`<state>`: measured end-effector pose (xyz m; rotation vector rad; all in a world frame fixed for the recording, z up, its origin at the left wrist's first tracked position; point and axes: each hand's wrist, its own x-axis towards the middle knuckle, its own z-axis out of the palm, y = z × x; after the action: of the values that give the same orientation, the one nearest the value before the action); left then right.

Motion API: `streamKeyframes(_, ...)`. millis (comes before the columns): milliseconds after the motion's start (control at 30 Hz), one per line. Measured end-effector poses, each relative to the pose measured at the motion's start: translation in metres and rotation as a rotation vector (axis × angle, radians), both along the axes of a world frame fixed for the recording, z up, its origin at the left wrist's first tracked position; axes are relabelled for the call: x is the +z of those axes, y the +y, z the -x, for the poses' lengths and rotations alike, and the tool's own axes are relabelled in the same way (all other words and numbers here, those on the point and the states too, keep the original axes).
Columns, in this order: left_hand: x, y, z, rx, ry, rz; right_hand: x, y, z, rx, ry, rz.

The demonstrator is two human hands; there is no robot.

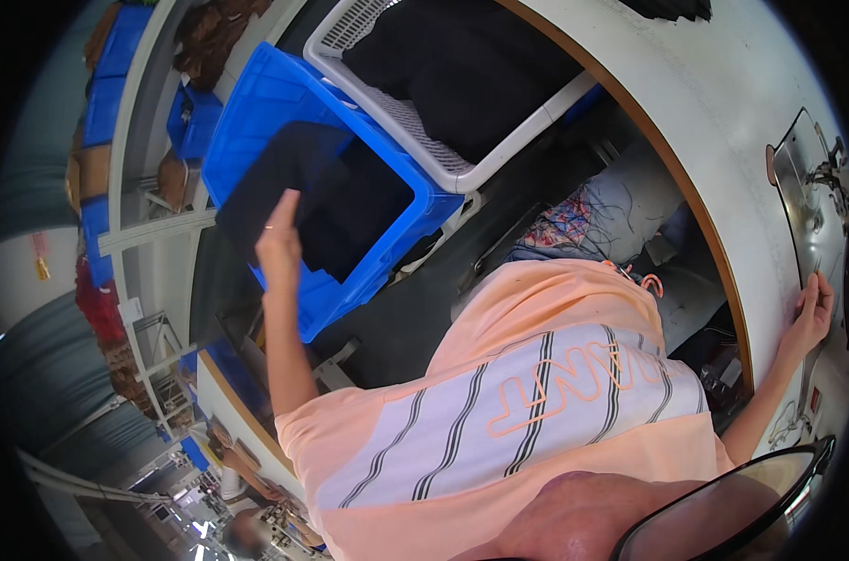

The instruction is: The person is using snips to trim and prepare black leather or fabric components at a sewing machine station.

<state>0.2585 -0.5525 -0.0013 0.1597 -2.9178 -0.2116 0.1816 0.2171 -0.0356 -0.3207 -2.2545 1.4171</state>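
Hands well apart. Your left hand (279,251) has black cloth (273,173) pinched over the blue bin (361,297). Your right hand (804,323) is at the metal plate (800,201), can't tell if gripping. White basket (527,131) beside bin, dark fabric (462,75) inside.

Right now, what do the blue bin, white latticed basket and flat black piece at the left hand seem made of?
Blue bin: probably glossy plastic, by its moulded rim. White basket: likely satin plastic, moulded openings. Black piece: perhaps matte fabric, thin, dull.
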Motion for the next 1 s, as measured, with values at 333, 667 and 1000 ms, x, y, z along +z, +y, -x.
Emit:
streamKeyframes(333, -0.027, 0.023, 0.082, 0.013, -0.936, -0.522, 0.012, -0.028, -0.003, -0.17, 0.017, 0.045)
streamKeyframes(667, 0.064, 0.29, 0.327, -1.022, 0.544, -0.148, 0.03, -0.056, -0.003, -0.156, 0.005, 0.102)
streamKeyframes(1000, 0.06, 0.305, 0.401, -0.932, 0.244, -0.113, 0.037, -0.059, -0.005, -0.174, -0.033, 0.121)
